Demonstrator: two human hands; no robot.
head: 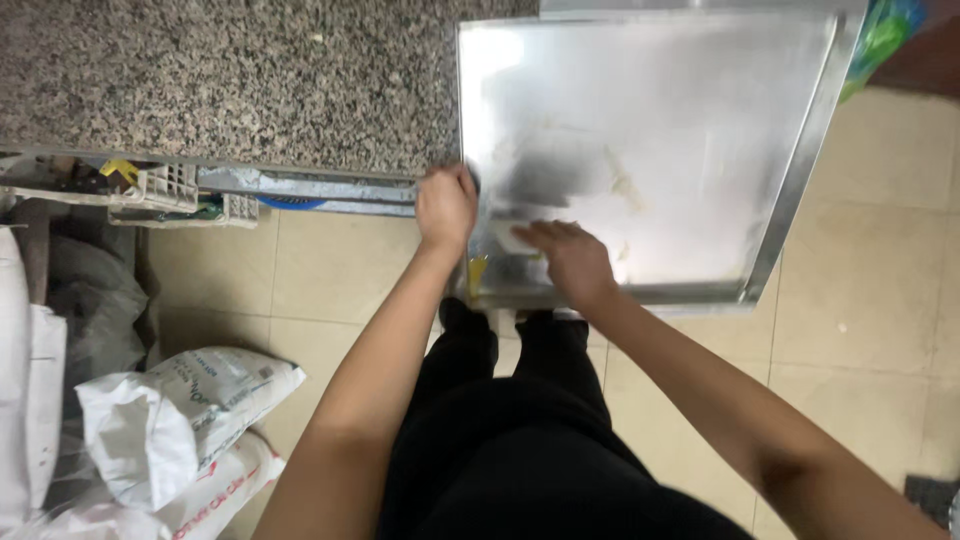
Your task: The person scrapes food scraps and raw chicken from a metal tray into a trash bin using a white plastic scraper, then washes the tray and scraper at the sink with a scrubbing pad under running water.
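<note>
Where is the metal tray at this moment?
In the head view, the metal tray lies upper right, overhanging the granite counter above the tiled floor. The left hand grips its left edge; the right hand rests inside its near corner.

2 bare forearms (no sleeves), black trousers, dark shoes on tile.

silver tray point(800, 180), speckled grey counter point(220, 80), white sacks point(170, 420)

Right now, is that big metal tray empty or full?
Nearly empty: the metal tray shows mostly bare shiny surface, with only pale smears near the right hand.
</note>
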